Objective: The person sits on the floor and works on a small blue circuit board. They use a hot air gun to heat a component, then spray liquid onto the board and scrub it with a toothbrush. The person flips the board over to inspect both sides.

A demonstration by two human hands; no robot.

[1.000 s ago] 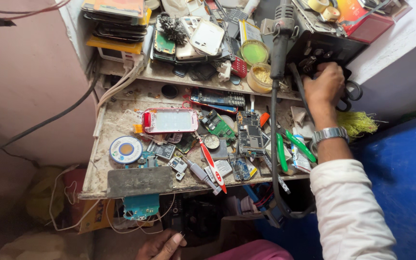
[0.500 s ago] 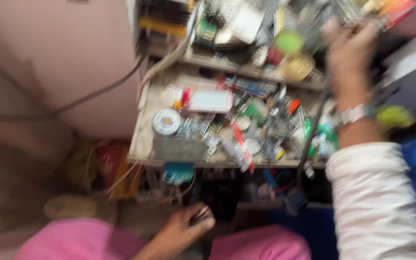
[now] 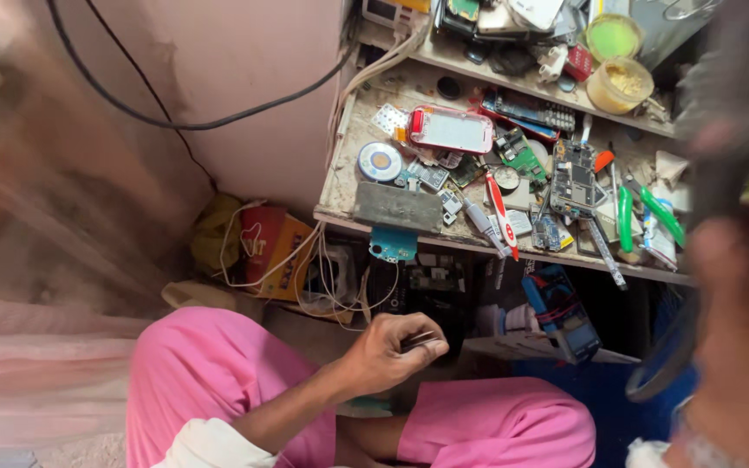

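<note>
A thin, dark metal tool, seemingly a pair of tweezers (image 3: 422,340), is pinched between the thumb and curled fingers of the left hand (image 3: 389,351), which is closed around it low in the view, between the knees of the pink trousers (image 3: 218,373). Only the tip of the tool is seen, projecting from the fingertips toward the right; its exact kind cannot be told.

The right hand (image 3: 730,347) is raised close to the camera at the right edge and is heavily blurred, so how far it is open cannot be told. A dark blurred object (image 3: 726,113) is seen above it, but whether it is held is unclear.

Well above the left hand, a cluttered wooden table (image 3: 340,186) is seen, on which a red-framed phone with a white screen (image 3: 450,130), a round white-and-blue reel (image 3: 380,161), a green circuit board (image 3: 572,178) and a red-and-white screwdriver (image 3: 502,215) are laid. A blue device (image 3: 561,312) is kept under the table.
</note>
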